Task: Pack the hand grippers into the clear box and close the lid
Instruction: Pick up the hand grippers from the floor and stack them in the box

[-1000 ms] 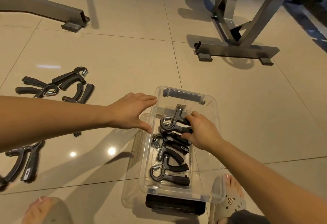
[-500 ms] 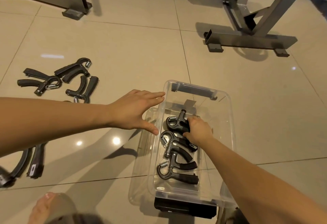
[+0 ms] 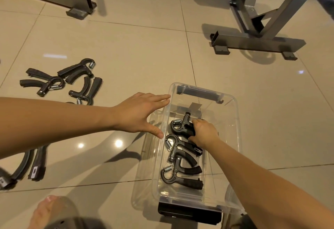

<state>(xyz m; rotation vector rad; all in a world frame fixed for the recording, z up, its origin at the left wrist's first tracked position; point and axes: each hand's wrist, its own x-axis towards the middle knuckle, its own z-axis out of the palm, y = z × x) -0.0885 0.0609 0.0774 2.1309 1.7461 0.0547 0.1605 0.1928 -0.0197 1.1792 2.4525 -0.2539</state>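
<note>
Your right hand (image 3: 203, 133) closed on third hand gripper (image 3: 181, 125), low in clear box (image 3: 233, 138), frame centre. Left hand (image 3: 139, 114) spread flat, empty, at box's left rim. Loose grippers (image 3: 79, 81) lie left of frame, handles mixed directions; left hand nearer.

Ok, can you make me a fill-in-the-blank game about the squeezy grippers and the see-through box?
1. The number of hand grippers lying inside the clear box is ____.
2. The hand holding the farthest gripper in the box is the ____ hand.
3. The left hand is spread open and holds ____.
4. The loose grippers on the floor lie to the ____ of the box.

Missing words: three; right; nothing; left
</note>
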